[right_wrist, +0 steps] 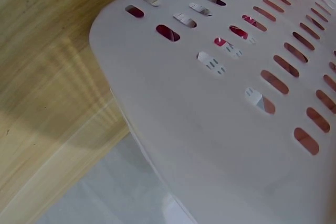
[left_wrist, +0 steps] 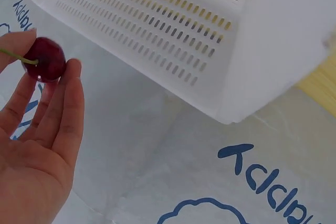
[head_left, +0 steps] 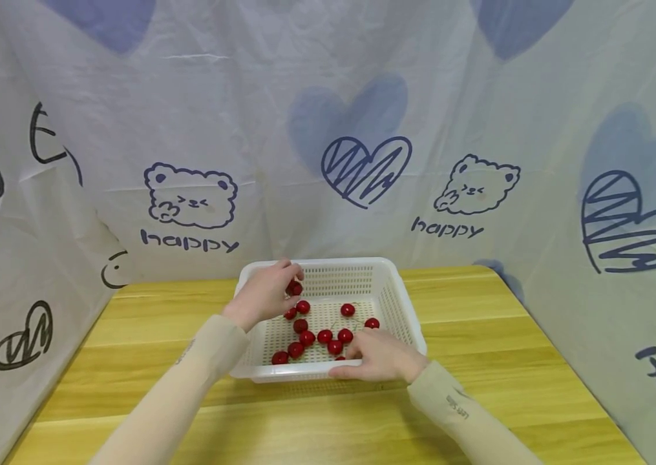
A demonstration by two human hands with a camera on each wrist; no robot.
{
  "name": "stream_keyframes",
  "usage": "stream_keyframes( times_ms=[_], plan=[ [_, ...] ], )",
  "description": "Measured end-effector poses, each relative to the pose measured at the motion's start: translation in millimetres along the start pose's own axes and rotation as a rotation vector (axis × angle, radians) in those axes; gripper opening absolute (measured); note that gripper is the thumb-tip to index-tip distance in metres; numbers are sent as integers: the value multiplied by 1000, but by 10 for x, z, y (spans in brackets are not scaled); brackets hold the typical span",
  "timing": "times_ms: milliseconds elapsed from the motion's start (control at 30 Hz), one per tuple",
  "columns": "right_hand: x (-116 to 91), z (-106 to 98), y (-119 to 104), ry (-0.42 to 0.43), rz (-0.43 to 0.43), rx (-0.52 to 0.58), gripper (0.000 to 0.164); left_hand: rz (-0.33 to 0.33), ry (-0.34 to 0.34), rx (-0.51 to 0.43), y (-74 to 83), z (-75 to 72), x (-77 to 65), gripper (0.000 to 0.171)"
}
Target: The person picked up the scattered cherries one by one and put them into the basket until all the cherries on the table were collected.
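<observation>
A white slotted plastic basket (head_left: 402, 303) stands on the table with several red cherries (head_left: 307, 338) scattered inside, some with green stems. Over its back left part, my left hand (head_left: 266, 290) pinches one cherry (left_wrist: 46, 60) between thumb and fingertips, its stem pointing toward the thumb. At the front right rim, my right hand (head_left: 382, 356) grips the basket, thumb outside and fingers reaching over into it. In the right wrist view the basket wall (right_wrist: 173, 103) hides most of that hand; skin and red cherries show through the slots.
The yellow wood-grain table (head_left: 490, 342) extends around the basket on both sides and in front. Behind it hangs a pale curtain (head_left: 281, 213) printed with hearts, bears and the word happy, close to the basket's back rim. More curtain borders the table left and right.
</observation>
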State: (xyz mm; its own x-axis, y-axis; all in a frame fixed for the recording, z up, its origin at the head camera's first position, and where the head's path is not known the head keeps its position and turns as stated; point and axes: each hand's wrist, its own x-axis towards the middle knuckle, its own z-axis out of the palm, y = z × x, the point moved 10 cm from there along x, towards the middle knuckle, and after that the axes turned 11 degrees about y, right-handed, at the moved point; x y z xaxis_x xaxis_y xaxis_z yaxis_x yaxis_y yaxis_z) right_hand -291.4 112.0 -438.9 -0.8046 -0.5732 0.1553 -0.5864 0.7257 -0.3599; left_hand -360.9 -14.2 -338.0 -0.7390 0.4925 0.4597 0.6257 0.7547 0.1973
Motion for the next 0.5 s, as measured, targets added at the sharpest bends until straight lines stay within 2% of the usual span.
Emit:
stream_keyframes(
  times_ms=[233,500],
  plan=[
    [3,0,-16,-1,-7,2,62,-31,-117,19,-15,172,2,33],
    [2,2,-19,-3,-14,4,61,-71,-267,65,-62,390,-61,36]
  ],
)
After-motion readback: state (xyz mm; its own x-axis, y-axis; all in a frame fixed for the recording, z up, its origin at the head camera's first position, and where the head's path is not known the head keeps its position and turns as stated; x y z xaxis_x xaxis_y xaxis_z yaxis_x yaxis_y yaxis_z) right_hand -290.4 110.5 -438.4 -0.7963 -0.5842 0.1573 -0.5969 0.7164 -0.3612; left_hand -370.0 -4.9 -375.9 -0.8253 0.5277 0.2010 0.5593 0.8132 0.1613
